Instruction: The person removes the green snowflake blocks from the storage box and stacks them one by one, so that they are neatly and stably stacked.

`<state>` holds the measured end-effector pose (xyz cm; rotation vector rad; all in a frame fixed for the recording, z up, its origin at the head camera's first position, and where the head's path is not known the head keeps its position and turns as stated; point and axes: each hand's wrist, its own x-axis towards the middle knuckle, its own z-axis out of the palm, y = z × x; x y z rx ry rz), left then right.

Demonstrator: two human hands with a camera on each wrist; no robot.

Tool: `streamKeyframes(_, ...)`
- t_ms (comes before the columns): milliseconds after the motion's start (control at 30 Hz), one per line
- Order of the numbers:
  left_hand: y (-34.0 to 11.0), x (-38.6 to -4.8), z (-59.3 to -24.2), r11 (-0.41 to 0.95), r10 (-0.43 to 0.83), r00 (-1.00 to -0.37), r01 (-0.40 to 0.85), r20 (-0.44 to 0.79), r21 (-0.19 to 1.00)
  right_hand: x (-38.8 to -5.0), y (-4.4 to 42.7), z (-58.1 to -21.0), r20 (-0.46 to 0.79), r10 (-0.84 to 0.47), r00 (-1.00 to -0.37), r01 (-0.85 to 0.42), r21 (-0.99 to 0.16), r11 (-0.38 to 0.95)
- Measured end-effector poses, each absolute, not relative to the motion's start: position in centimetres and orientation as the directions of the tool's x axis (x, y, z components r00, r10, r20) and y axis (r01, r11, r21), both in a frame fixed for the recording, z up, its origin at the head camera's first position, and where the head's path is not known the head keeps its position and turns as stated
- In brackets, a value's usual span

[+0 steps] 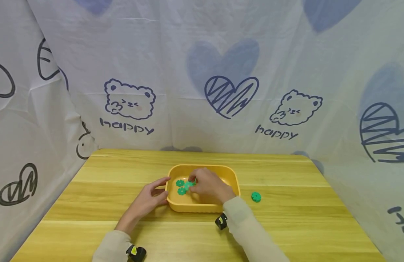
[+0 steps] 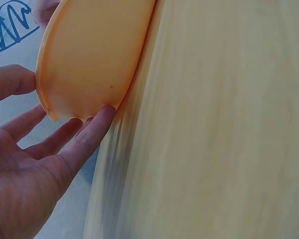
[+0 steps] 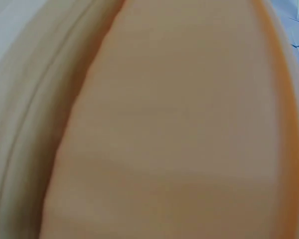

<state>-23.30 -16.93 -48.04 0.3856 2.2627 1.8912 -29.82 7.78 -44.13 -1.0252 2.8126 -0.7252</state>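
Two light sleeves (image 1: 251, 231) come in at the near edge, a black wrist unit (image 1: 136, 253) strapped on each arm. Left hand (image 1: 150, 198): fingers spread, tips touching the left end of a yellow rectangular tray (image 1: 195, 208); left wrist view shows them against the outer wall and rim. Right hand (image 1: 206, 183) reaches over the near wall into the tray, fingers bent down around green scalloped discs (image 1: 182, 191); can't tell if it pinches one or just touches. Right wrist view mostly tray wall, blurred. Discs in the tray sit clustered toward its left end, partly hidden by the fingers. One loose green disc (image 1: 256, 197) lies right of the tray on the wood-grain table (image 1: 287, 222). Behind: pale cloth (image 1: 179, 120) with blue hearts, bear faces, "happy" lettering.
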Motion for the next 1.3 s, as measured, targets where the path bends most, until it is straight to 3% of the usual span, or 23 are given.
streamKeyframes(567,-17.1,-23.4,-48.3,0.173,0.291,-0.956,0.087,0.034,0.981,-29.3,11.3,-42.2,0.204,-0.645,-0.737,-0.662,-0.415,0.625)
streamKeyframes(1300,-17.1,-23.4,-48.4,0.179,0.300,-0.953,0.097,0.040,0.979,-28.8,15.1,-41.4,0.234,-0.514,-0.825,-0.562,-0.434,0.704)
